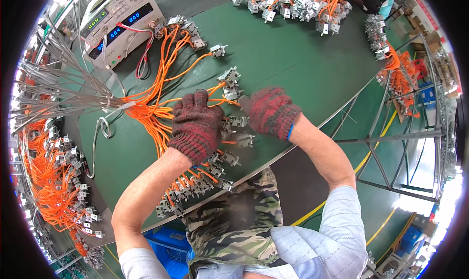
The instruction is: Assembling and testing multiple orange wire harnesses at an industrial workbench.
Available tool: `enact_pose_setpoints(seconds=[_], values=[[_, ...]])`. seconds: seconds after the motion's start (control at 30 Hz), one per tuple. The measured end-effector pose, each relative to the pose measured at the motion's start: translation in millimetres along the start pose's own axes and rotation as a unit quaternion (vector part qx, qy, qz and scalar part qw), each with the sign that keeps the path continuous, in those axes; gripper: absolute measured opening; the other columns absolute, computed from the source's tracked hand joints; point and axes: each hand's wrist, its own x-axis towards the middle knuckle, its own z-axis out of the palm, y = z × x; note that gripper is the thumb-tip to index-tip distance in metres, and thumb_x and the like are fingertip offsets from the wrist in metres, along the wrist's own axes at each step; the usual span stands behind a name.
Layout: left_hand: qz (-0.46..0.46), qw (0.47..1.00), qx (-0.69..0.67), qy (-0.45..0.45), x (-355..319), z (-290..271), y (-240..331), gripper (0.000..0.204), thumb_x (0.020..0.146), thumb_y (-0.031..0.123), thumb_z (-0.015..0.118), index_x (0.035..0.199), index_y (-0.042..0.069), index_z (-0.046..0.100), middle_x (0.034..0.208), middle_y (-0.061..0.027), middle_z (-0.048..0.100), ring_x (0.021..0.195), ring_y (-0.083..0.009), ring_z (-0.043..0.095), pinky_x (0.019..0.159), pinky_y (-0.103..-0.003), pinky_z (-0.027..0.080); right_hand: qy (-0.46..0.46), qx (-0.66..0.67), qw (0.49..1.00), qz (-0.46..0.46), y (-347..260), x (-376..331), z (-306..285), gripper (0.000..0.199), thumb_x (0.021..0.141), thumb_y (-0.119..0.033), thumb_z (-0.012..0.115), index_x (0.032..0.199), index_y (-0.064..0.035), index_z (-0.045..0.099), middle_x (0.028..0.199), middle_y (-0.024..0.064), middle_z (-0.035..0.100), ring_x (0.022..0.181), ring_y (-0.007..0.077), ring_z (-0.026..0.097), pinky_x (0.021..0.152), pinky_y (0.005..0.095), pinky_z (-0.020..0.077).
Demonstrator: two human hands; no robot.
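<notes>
My left hand [198,125], in a dark red and grey knitted glove, is closed over the orange cables [159,91], its fingers curled. One cable runs out from it toward my right hand [271,112], gloved the same way. The right fingers are closed at that cable's end; whatever they grip is hidden. Small metal connectors [229,78] on cable ends lie just beyond the gap between my hands. More metal connectors [239,121] lie below the gap, and a row of them [193,188] follows the near table edge.
A bench instrument [119,25] with lit displays stands at the back left, leads attached. Grey cables [63,78] fan out leftward from the bundle tie [124,105]. Other orange harnesses lie at the far edge [298,0], left [53,196] and right [391,59]. A metal frame [400,137] stands right of the green table [288,59].
</notes>
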Motion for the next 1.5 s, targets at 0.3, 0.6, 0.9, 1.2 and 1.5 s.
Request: enact_pose_setpoints(seconds=[0.3, 0.6, 0.9, 1.2, 1.5], values=[[0.061, 0.991, 0.047, 0.113, -9.2, 26.2, 6.0, 0.024, 0.072, 0.022, 0.078, 0.091, 0.009, 0.073, 0.12, -0.0161, 0.056, 0.115, -0.0378, 0.056, 0.094, -0.052, 0.047, 0.063, 0.003, 0.998, -0.021, -11.5, -9.5, 16.9, 0.019, 0.086, -0.02, 0.065, 0.096, -0.0057, 0.072, 0.082, 0.0156, 0.073, 0.078, 0.0335, 0.075, 0.061, 0.0505, 0.0545], [-0.003, 0.959, -0.283, 0.021, 11.5, 2.4, -28.4, 0.04, 0.079, 0.015, 0.087, 0.116, 0.01, 0.074, 0.127, -0.0169, 0.065, 0.116, -0.0399, 0.067, 0.095, -0.052, 0.056, -0.066, 0.116, 0.991, -0.006, 8.2, 2.2, -11.3, 0.031, 0.092, -0.032, 0.066, 0.106, -0.0055, 0.074, 0.088, 0.0185, 0.075, 0.08, 0.0415, 0.072, 0.074, 0.0513, 0.0575], [0.004, 0.95, -0.303, 0.071, 88.9, 32.9, -56.7, 0.052, 0.093, 0.021, 0.074, 0.141, 0.01, 0.06, 0.129, -0.0223, 0.069, 0.115, -0.0444, 0.068, 0.097, -0.051, 0.054, 0.036, 0.24, 0.964, 0.109, 20.2, 15.1, 16.0, 0.036, 0.096, -0.037, 0.069, 0.12, -0.0109, 0.077, 0.091, 0.0213, 0.075, 0.087, 0.0392, 0.073, 0.082, 0.0496, 0.059], [-0.099, 0.819, -0.564, -0.029, 105.2, 38.4, -69.0, 0.041, 0.104, 0.033, 0.063, 0.134, 0.006, 0.068, 0.103, -0.0129, 0.072, 0.091, -0.0234, 0.066, 0.084, -0.039, 0.053, 0.082, 0.087, 0.992, -0.047, 19.8, 45.7, 16.9, 0.043, 0.088, -0.023, 0.076, 0.128, -0.0106, 0.067, 0.121, 0.0144, 0.069, 0.11, 0.035, 0.071, 0.089, 0.0483, 0.0585], [-0.125, 0.826, -0.55, 0.009, 95.3, 67.4, -78.8, 0.049, 0.107, 0.046, 0.062, 0.127, 0.003, 0.075, 0.107, -0.0103, 0.078, 0.096, -0.0186, 0.069, 0.09, -0.036, 0.055, 0.042, 0.146, 0.988, -0.026, 3.4, 59.5, 9.2, 0.041, 0.088, -0.013, 0.069, 0.129, -0.0082, 0.065, 0.105, 0.0194, 0.074, 0.097, 0.039, 0.074, 0.081, 0.0505, 0.0595]])
